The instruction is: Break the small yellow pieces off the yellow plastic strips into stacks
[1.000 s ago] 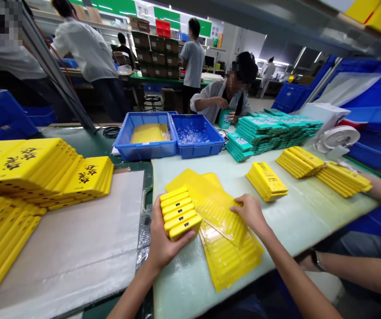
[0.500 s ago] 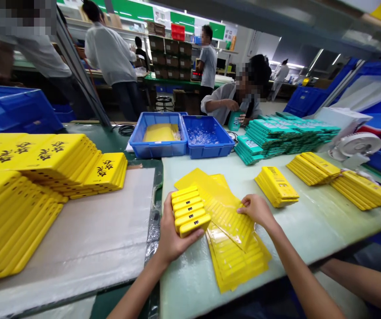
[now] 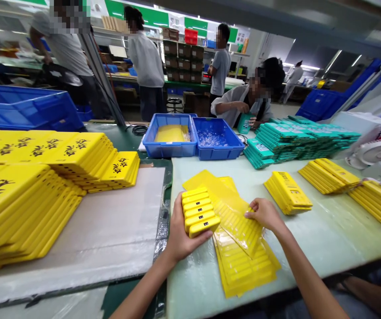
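Spreading beneath both hands, the pale work surface (image 3: 190, 288) bore a pile of yellow sheets (image 3: 253, 277), the landmark for all positions given. Well to the left of the sheets stood a bank of yellow cases (image 3: 54, 148), layered in leaning rows with the lettered faces upward; the overlap probably steadied them. Beyond the sheets and to their right lay a teal stack (image 3: 306, 137), similarly heaped. Directly beyond the sheets, two blue bins stood side by side: one (image 3: 169, 149) held yellow material, the other (image 3: 220, 153) loose clear pieces, presumably contained by its raised walls. To the right of the sheets, a short yellow stack (image 3: 286, 190) rested near them, with further yellow stacks (image 3: 326, 175) farther out, its separateness perhaps marking off a small batch.

At the left edge of the sheets, raised above the surface, was a held block of yellow cases (image 3: 200, 212), tilted with its rounded, slotted ends facing the wearer; this attitude appeared to leave those ends exposed. The left hand (image 3: 180, 241) cupped the block from below and the side, the thumb across its near end, the forearm rising from the lower edge of view. The right hand (image 3: 266, 215) arched over the right edge of the sheets, wrist bent, thumb and forefinger narrowed to a pinch at the margin of the top sheet (image 3: 235, 215). Whether a single strip was caught there was too small to tell.
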{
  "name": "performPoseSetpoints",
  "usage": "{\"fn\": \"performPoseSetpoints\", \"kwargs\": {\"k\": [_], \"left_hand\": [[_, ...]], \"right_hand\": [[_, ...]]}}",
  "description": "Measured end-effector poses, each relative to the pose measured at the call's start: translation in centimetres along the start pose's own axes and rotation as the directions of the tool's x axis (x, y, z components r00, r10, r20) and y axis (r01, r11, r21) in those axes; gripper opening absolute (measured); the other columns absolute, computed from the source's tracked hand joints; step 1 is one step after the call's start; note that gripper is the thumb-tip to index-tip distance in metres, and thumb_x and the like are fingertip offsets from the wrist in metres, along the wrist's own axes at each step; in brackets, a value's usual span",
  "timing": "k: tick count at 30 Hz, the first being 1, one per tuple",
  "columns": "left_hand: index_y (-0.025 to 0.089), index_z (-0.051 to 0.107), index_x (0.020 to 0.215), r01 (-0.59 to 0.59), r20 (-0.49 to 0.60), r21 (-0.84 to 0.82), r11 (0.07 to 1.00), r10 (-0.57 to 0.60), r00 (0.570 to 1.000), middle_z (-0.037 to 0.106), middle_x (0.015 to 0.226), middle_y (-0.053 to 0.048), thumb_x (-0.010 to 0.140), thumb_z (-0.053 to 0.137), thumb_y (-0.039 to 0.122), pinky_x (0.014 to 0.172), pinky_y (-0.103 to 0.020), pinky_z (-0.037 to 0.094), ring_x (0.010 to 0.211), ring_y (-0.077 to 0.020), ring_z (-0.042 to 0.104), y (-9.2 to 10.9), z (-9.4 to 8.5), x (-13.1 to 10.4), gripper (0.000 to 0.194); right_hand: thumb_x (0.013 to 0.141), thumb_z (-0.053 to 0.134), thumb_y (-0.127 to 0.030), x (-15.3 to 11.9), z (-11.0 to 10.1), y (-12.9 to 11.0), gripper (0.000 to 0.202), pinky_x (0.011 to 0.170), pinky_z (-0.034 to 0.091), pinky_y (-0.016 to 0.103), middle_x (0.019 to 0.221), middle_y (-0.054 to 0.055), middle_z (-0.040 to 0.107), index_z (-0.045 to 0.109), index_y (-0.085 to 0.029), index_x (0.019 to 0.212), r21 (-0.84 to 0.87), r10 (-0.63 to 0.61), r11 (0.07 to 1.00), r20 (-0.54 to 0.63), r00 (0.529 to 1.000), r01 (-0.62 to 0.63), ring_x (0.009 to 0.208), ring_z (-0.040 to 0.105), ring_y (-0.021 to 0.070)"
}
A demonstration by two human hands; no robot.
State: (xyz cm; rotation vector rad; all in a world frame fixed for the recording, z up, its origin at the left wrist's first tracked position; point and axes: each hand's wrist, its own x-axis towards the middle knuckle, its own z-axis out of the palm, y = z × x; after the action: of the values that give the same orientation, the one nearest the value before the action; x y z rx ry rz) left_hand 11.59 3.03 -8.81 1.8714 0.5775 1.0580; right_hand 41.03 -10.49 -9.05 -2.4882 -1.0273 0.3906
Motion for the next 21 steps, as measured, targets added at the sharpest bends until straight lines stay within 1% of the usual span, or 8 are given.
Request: {"fn": "performPoseSetpoints", "kwargs": {"k": [3,6,10,13,15,18,20,21], "left_hand": [[0.023,0.019,0.161,0.001,0.002,-0.001,1.0,-0.001,1.0,0.051,0.15,-0.021,0.069,0.088,0.065,0.119,-0.071,0.037,0.14,-0.0462,0.052,-0.1,0.0,-0.1,0.122],[0.022,0.02,0.16,0.009,0.002,-0.007,1.0,-0.009,1.0,0.05,0.152,-0.022,0.068,0.087,0.067,0.12,-0.072,0.036,0.141,-0.0471,0.051,-0.1,0.1,-0.2,0.122],[0.021,0.017,0.161,0.023,0.003,-0.014,1.0,-0.023,1.0,0.05,0.151,-0.023,0.067,0.087,0.069,0.119,-0.071,0.037,0.141,-0.0472,0.052,0.0,0.2,-0.5,0.127],[0.02,0.016,0.162,0.041,0.013,-0.025,0.999,-0.041,0.999,0.051,0.151,-0.024,0.066,0.088,0.069,0.119,-0.071,0.037,0.141,-0.047,0.052,0.2,0.2,-0.6,0.129],[0.021,0.016,0.161,0.045,0.014,-0.034,0.998,-0.044,0.999,0.05,0.152,-0.023,0.066,0.088,0.069,0.12,-0.07,0.037,0.141,-0.0466,0.051,0.3,0.3,-0.6,0.129],[0.022,0.019,0.16,0.023,-0.001,-0.031,0.999,-0.023,1.0,0.047,0.154,-0.023,0.065,0.088,0.07,0.121,-0.069,0.037,0.143,-0.0461,0.05,0.4,0.4,-0.6,0.127],[0.022,0.021,0.159,0.018,-0.003,-0.024,1.0,-0.018,1.0,0.045,0.155,-0.022,0.065,0.089,0.07,0.122,-0.068,0.036,0.144,-0.0457,0.049,0.5,0.4,-0.5,0.126],[0.022,0.022,0.159,0.021,-0.002,-0.02,1.0,-0.021,1.0,0.045,0.155,-0.022,0.064,0.089,0.071,0.122,-0.068,0.036,0.144,-0.0457,0.048,0.5,0.5,-0.5,0.126]], "right_hand": [[0.063,0.086,-0.026,-0.2,-0.4,-0.4,0.024,0.064,0.041,0.03,0.077,0.002,0.072,0.067,-0.02,0.079,0.041,-0.036,0.998,-0.043,0.998,0.038,0.073,0.066,0.0214],[0.068,0.078,-0.031,-0.8,-0.6,-0.8,0.018,0.067,0.044,0.031,0.075,0.001,0.069,0.066,-0.021,0.078,0.097,-0.084,0.991,-0.072,0.994,0.091,0.072,0.065,0.0207],[0.067,0.076,-0.048,-1.3,-0.9,-0.3,0.03,0.061,0.044,0.031,0.068,0.003,0.069,0.068,-0.02,0.076,0.341,-0.039,0.939,-0.057,0.998,0.056,0.065,0.063,0.0211],[0.055,0.087,-0.046,-1.5,-2.1,0.2,0.039,0.053,0.04,0.026,0.066,0.003,0.069,0.07,-0.018,0.075,0.635,0.058,0.769,0.055,0.997,-0.08,0.06,0.059,0.0173],[0.05,0.092,-0.044,-1.8,-3.4,-0.6,0.042,0.046,0.035,0.022,0.068,0.003,0.068,0.071,-0.017,0.075,0.772,0.13,0.62,0.073,0.989,-0.139,0.056,0.053,0.0128],[0.048,0.097,-0.042,-3.4,-5.2,-4.6,0.045,0.039,0.025,0.017,0.063,0.0,0.064,0.073,-0.016,0.076,0.865,0.21,0.494,-0.018,0.977,-0.09,0.047,0.04,0.0059],[0.051,0.099,-0.04,-5.1,-5.6,-8.9,0.045,0.038,0.025,0.016,0.062,-0.001,0.066,0.073,-0.016,0.079,0.878,0.175,0.478,-0.068,0.982,-0.024,0.044,0.036,0.0035],[0.054,0.098,-0.041,-6.0,-5.4,-11.2,0.044,0.039,0.029,0.016,0.064,0.001,0.068,0.074,-0.016,0.081,0.87,0.141,0.493,-0.103,0.985,0.021,0.045,0.041,0.0041]]}}
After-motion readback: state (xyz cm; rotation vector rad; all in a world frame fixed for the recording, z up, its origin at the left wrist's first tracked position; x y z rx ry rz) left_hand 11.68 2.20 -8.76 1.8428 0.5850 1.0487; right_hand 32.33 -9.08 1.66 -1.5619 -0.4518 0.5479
